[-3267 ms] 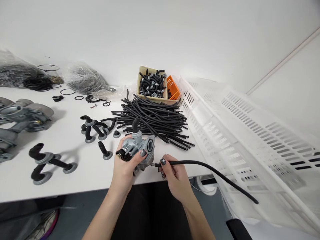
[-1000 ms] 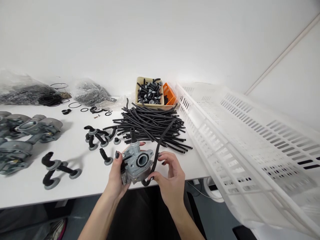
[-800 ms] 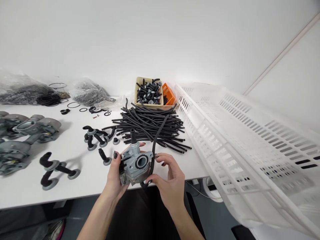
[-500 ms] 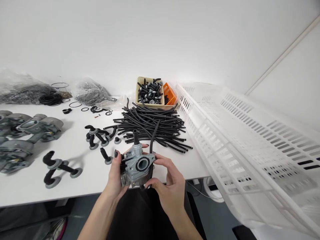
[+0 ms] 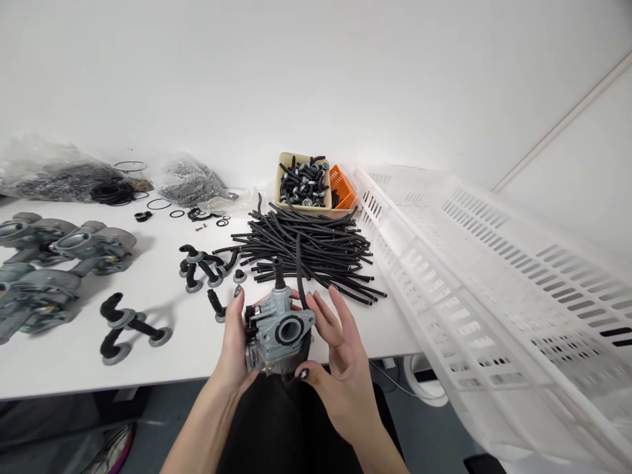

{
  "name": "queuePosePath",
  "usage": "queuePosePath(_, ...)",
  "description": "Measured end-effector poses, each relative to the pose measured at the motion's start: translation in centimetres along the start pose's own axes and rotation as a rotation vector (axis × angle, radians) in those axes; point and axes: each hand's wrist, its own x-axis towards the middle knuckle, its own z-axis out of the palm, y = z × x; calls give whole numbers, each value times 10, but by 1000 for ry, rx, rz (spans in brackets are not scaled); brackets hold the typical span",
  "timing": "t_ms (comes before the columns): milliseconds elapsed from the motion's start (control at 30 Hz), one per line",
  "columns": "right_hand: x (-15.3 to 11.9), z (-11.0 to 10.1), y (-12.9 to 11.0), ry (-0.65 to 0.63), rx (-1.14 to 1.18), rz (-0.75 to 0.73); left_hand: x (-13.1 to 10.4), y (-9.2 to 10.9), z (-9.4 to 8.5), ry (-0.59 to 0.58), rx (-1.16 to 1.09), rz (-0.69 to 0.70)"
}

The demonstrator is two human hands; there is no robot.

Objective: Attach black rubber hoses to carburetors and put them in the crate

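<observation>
Left hand (image 5: 234, 350) clamped on one carburetor (image 5: 269, 331), right hand (image 5: 346, 370) spread beside one hose (image 5: 299, 263)

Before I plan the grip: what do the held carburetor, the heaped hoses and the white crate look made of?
Carburetor: probably cast metal; gray, slight sheen; exact alloy unclear. Hoses: likely rubber; matte black, gently curved. Crate: apparently molded plastic; smooth, milky white, regular slots through its walls.

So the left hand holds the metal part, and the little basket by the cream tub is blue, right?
Almost: the head view shows the little basket by the cream tub is orange, not blue. The left hand holds the metal part.
</observation>
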Motion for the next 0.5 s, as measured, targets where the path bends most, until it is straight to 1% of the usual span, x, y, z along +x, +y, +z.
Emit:
queuePosePath(133,1,-2,-1,-88,48,21,2,-1,-4,51,28,-35)
queuePosePath(267,6,-6,-3,-148,39,14,8,-2,-11,112,65,-25)
queuePosePath(433,16,-14,-1,-210,25,-11,7,-2,-12,56,64,-51)
queuePosePath(500,20,-16,0,-242,36,-27,7,-2,-12,64,66,25)
